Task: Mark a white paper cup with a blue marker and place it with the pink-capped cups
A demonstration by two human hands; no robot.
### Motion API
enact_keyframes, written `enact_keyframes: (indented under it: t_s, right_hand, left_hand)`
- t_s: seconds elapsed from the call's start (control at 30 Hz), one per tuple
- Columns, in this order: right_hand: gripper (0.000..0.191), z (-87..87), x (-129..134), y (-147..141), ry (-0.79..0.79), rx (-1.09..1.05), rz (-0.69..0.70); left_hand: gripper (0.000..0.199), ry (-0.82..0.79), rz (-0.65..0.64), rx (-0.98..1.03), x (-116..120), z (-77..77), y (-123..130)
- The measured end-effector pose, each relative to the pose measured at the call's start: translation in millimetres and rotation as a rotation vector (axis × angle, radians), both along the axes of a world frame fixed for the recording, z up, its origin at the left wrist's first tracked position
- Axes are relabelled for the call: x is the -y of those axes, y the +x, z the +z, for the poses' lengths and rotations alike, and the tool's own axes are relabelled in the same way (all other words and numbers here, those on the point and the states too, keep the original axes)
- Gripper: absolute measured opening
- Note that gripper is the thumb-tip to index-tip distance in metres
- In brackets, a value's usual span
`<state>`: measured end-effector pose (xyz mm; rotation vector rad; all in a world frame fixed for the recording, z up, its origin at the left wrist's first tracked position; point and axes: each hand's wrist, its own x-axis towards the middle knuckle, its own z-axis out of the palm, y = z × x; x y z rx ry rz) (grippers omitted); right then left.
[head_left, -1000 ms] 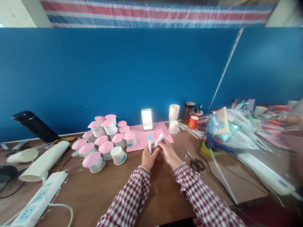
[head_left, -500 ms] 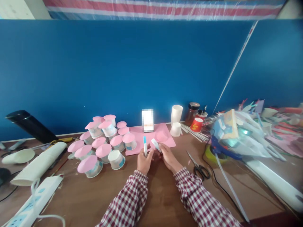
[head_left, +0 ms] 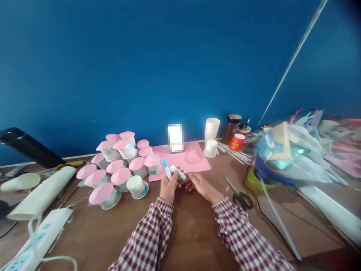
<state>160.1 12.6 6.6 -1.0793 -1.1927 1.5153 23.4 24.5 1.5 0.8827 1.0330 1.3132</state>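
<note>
My left hand [head_left: 169, 187] is closed around a slim white stick with a blue end [head_left: 167, 170], perhaps a pen or a glue tube. A short white tube-like piece [head_left: 178, 173] lies across the same hand, under the thumb. Just to the right, my right hand [head_left: 199, 185] has its fingers stretched toward that piece; they seem to hold nothing. Beyond both hands lies a pink paper sheet [head_left: 169, 160] bearing a pink disc [head_left: 193, 156]. Several paper cups with pink tops [head_left: 120, 176] stand on the left, beside one uncovered white cup [head_left: 137, 186].
Scissors [head_left: 239, 195] lie to the right. Behind them are a red cup [head_left: 237, 142], a lidded jar [head_left: 232, 128], stacked white cups [head_left: 211, 129] and a clear plastic bag [head_left: 304, 150]. At left are a power strip [head_left: 42, 237], a white roll [head_left: 42, 194] and a black bottle [head_left: 31, 146].
The white tube-like piece has passed from my right hand to my left, which also keeps the blue-ended stick. The stick now tilts left, and the camera has dipped slightly.
</note>
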Motion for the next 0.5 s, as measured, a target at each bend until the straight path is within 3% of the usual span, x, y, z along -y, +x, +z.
enact_keyframes:
  t_s: [0.17, 0.37, 0.5]
  right_hand:
    - [0.035, 3.4, 0.5, 2.3, 0.092, 0.073, 0.158]
    - [0.032, 3.5, 2.1, -1.7, 0.156, 0.100, 0.110]
    - [0.030, 3.9, 3.2, -2.4, 0.151, 0.106, 0.092]
  left_hand:
    - [0.055, -0.006, -0.012, 0.031, -0.3, 2.4, -1.0]
    - [0.050, 0.022, -0.035, -0.027, -2.2, -3.1, -1.5]
    - [0.047, 0.040, 0.029, -0.034, -0.3, -3.8, 2.1]
